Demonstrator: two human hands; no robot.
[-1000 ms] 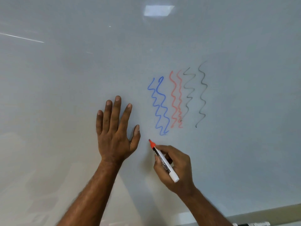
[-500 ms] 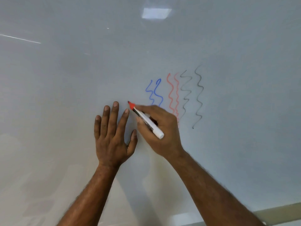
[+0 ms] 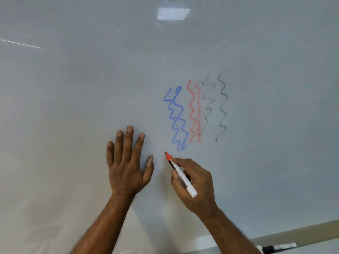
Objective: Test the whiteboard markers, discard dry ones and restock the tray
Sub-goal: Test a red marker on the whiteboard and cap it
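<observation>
Open whiteboard (image 3: pixel 91 79) above; left hand (image 3: pixel 126 167) blocks the marker (image 3: pixel 178 172)'s left.

The pale, glossy whiteboard (image 3: pixel 73 107) fills nearly the whole view. Right of its middle it bears three pairs of wavy upright lines side by side: blue lines (image 3: pixel 177 118) on the left, red lines (image 3: pixel 194 110) in the middle and black lines (image 3: pixel 222 105) on the right. The left hand (image 3: pixel 126 169) lies flat on the board with fingers straight and spread, left of and below the blue lines. The red-tipped marker (image 3: pixel 180 176), gripped by the right hand (image 3: pixel 198 187), points its nib at the board just below them. Along the board's lower right edge runs the tray (image 3: pixel 311 231), with a black-capped marker (image 3: pixel 278 246) lying lengthways on it.
</observation>
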